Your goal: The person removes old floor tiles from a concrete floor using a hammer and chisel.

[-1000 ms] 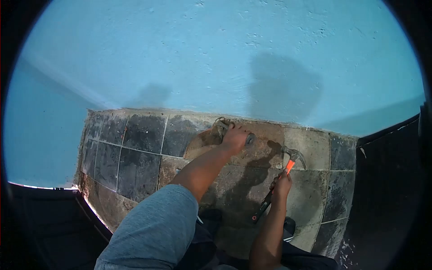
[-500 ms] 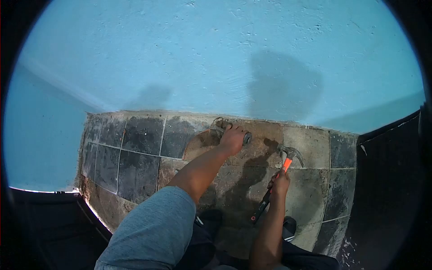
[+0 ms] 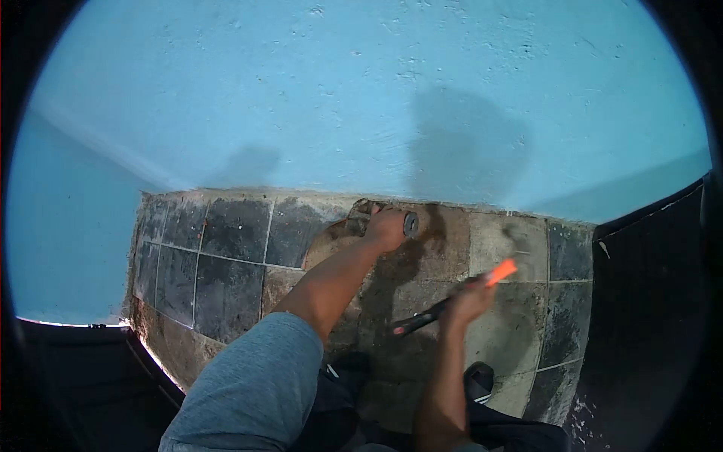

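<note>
My left hand (image 3: 388, 228) is wrapped round a tool with a round dark end (image 3: 410, 224), low over the floor near the wall, beside the broken edge of a dark tile (image 3: 297, 230). The tool's other end is hidden. My right hand (image 3: 470, 301) grips a hammer (image 3: 423, 319) with a black and orange handle. The handle slants, its black end at the lower left. The hammer's head is smeared by motion over the pale bare floor at the right.
A blue wall (image 3: 316, 98) rises behind the floor. Dark tiles (image 3: 230, 297) lie at the left, and more (image 3: 568, 248) at the right. My shoes (image 3: 479, 380) stand on the floor close below my hands. A black surface (image 3: 648, 316) borders the right side.
The hammer has swung and its handle lies flatter, with its head now blurred. My right hand has turned with it. My left hand has barely moved.
</note>
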Action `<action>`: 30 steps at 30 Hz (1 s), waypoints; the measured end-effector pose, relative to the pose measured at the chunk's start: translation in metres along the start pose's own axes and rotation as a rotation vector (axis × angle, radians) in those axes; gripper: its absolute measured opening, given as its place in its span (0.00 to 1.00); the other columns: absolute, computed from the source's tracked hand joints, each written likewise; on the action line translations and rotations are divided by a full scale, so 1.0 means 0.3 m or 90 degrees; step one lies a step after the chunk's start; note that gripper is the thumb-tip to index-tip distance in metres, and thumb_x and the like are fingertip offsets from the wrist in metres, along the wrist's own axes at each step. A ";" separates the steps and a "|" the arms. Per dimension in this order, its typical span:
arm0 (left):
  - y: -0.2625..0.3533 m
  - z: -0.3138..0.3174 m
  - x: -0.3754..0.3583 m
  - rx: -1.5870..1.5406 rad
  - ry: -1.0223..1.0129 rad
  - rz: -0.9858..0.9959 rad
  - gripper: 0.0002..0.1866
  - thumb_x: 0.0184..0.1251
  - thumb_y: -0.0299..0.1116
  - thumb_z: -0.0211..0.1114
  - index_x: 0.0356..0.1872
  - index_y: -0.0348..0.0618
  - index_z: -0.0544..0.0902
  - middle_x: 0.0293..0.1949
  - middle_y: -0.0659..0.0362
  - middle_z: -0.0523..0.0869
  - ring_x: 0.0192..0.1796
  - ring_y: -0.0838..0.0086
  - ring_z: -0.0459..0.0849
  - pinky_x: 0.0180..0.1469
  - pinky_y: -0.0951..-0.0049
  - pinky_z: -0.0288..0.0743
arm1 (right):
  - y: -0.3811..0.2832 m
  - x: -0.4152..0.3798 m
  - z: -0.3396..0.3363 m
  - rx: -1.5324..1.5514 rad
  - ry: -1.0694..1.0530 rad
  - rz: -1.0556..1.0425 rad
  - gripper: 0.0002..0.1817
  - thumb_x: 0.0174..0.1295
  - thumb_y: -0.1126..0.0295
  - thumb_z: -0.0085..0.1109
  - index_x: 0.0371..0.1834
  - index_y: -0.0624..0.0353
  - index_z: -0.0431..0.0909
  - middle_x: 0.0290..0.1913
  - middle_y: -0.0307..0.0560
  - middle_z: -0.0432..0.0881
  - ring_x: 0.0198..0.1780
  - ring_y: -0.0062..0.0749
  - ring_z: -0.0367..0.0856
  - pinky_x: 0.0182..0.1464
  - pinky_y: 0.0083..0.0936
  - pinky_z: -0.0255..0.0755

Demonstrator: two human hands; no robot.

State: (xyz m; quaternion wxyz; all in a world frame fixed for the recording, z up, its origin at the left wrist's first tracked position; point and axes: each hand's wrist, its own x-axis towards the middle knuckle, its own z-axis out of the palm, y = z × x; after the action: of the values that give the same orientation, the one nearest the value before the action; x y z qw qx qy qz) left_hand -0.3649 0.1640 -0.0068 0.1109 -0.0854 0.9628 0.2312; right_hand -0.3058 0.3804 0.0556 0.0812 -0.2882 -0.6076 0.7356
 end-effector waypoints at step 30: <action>-0.008 0.001 -0.018 0.025 -0.001 0.013 0.11 0.59 0.31 0.70 0.44 0.46 0.86 0.48 0.48 0.88 0.59 0.52 0.83 0.70 0.44 0.66 | 0.290 -0.088 -0.076 -0.321 -0.224 0.220 0.22 0.81 0.51 0.44 0.34 0.56 0.70 0.20 0.37 0.69 0.14 0.26 0.67 0.17 0.29 0.64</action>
State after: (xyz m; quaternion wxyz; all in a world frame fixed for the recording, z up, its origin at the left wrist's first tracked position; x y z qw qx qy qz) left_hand -0.3590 0.1627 -0.0068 0.1107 -0.0734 0.9679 0.2132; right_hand -0.2521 0.3658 -0.0198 -0.2244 -0.2668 -0.7172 0.6034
